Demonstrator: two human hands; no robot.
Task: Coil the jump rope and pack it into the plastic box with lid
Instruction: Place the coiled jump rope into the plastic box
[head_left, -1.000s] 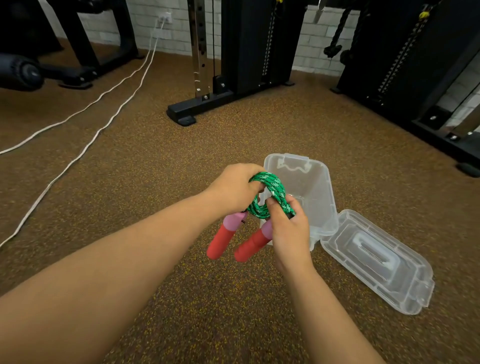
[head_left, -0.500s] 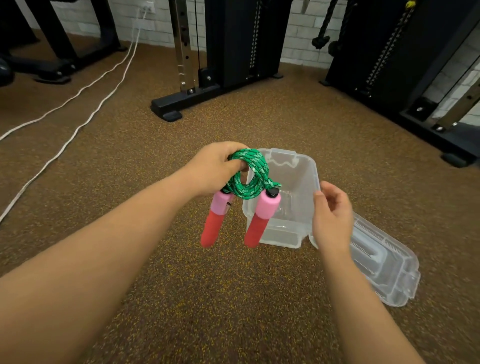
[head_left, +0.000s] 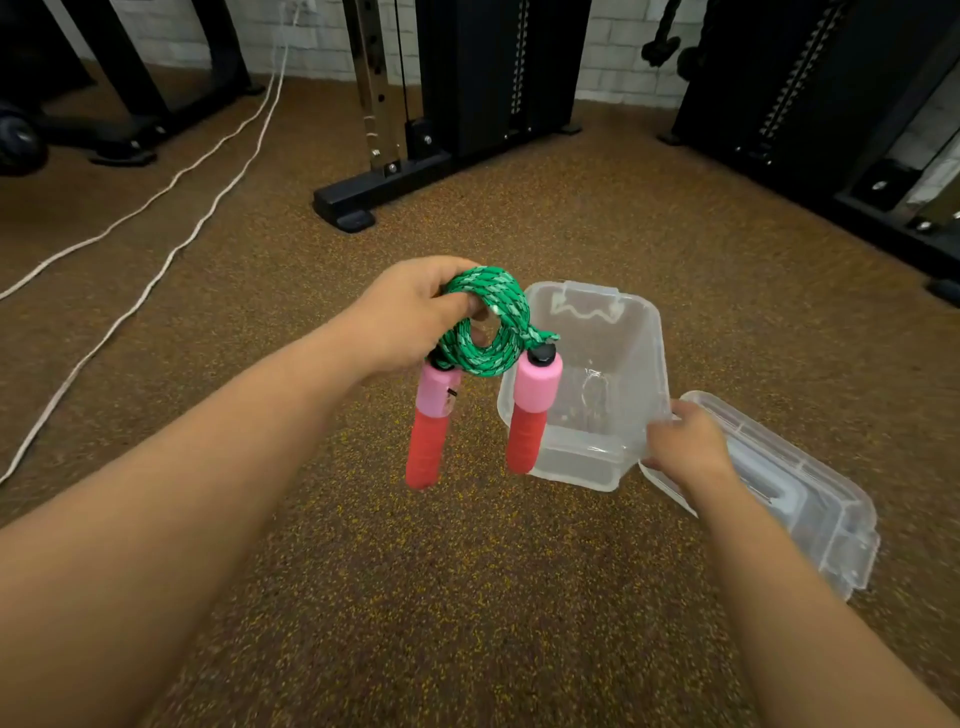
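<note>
My left hand (head_left: 410, 317) gripped the coiled green jump rope (head_left: 485, 322) above the floor (head_left: 467, 597), just left of the open plastic box (head_left: 631, 364) (both pink-red handles hanging down). My right hand (head_left: 683, 447) pinched the box's near right rim, beside the lid (head_left: 810, 499).

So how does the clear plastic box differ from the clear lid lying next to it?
The clear plastic box is deep and open-topped, with nothing in it; the clear plastic lid is shallow, with a raised rectangular panel. The box sits nearer the hanging coiled green jump rope; the lid lies to its right. The right hand touches the box's near corner, partly covering the lid's edge. Both are transparent and rest on the speckled brown floor.
</note>
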